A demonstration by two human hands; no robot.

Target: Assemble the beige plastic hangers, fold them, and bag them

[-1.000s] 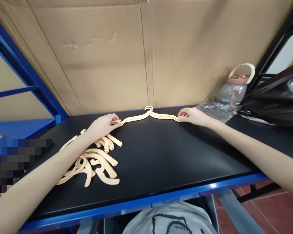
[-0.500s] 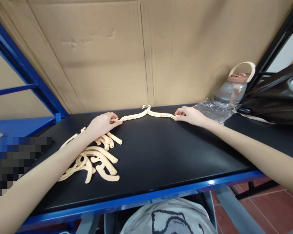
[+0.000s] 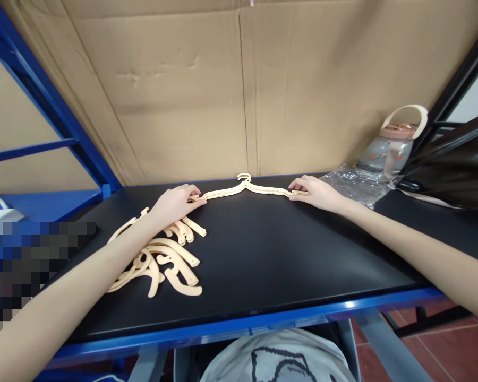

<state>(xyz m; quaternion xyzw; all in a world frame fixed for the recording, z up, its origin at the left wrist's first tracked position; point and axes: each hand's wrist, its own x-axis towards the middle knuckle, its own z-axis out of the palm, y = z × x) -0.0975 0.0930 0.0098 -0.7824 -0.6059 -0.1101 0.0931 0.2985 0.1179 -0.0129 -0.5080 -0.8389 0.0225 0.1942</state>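
A cream plastic clothes hanger lies flat near the back of the black tabletop, its hook toward the cardboard wall. My left hand pinches the hanger's left arm end. My right hand pinches its right arm end. Both hands rest on the table with fingers closed on the hanger tips. A heap of several loose cream hanger parts lies under and beside my left forearm.
A cardboard sheet backs the table. At the right stand a clear water jug with a cream handle, a crumpled clear plastic bag and a black bag. Blue shelf framing rises at the left.
Both hands stay on the hanger's ends throughout. The right hand and the hanger's right tip shifted slightly; the camera view moved a little.
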